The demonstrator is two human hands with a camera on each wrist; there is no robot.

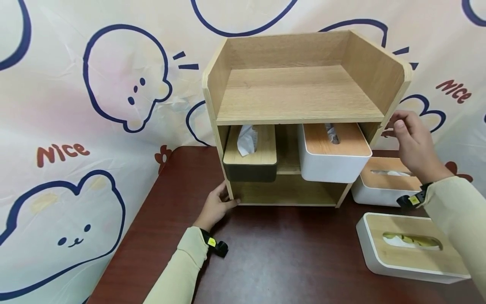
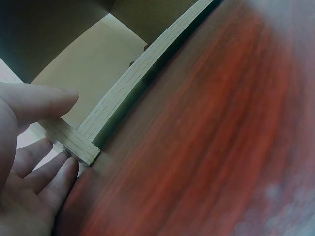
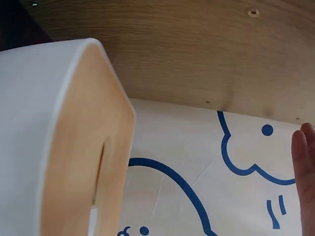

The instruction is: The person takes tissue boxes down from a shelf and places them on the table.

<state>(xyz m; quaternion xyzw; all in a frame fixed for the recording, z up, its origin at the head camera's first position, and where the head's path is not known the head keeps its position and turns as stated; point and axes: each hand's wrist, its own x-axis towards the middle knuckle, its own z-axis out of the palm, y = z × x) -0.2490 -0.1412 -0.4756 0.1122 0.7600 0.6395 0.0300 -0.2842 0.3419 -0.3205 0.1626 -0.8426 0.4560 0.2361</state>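
A light wooden desktop shelf (image 1: 300,93) stands on the table against the patterned backdrop. At its lower left front corner my left hand (image 1: 214,207) grips the side panel (image 2: 69,140), thumb inside and fingers outside. My right hand (image 1: 415,141) is by the shelf's right side, its fingers (image 3: 302,152) fairly straight near the panel's edge; whether they touch it I cannot tell. On the middle level sit a dark tissue box (image 1: 250,171) with a wooden lid and a tissue sticking out, and a white tissue box (image 1: 334,166) with a wooden lid. Both jut out past the front edge.
To the right of the shelf, two more white tissue boxes with wooden lids lie on the reddish-brown table (image 1: 273,253): one farther back (image 1: 379,192), one nearer (image 1: 410,270). The backdrop (image 1: 125,93) with cartoon bears rises behind and to the left.
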